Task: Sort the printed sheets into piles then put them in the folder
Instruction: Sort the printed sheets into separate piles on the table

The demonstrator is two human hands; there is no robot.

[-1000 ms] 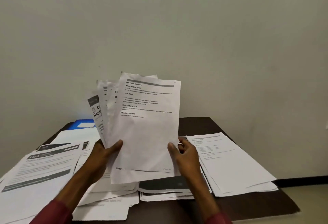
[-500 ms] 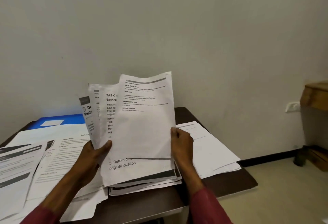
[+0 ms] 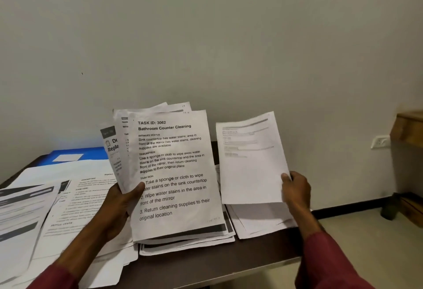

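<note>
My left hand (image 3: 119,206) grips a fanned stack of printed sheets (image 3: 174,169) held upright; the front one reads "Bathroom Counter Cleaning". My right hand (image 3: 296,189) pinches a single printed sheet (image 3: 249,160) by its lower right edge and holds it apart, to the right of the stack, above a pile of white sheets (image 3: 258,222) at the table's right end. A pile with dark-banded pages (image 3: 187,240) lies under the held stack. More piles (image 3: 45,204) cover the left of the table. A blue folder (image 3: 75,153) lies at the back left, partly under paper.
The dark brown table (image 3: 206,263) stands against a pale wall. Its front and right edges are close to my arms. A wooden piece of furniture (image 3: 409,128) and a wall socket (image 3: 380,142) are at the far right, over a tiled floor.
My right hand has drawn the front sheet off the stack and carried it to the right. The "Bathroom Counter Cleaning" page now shows in front. The view has shifted right.
</note>
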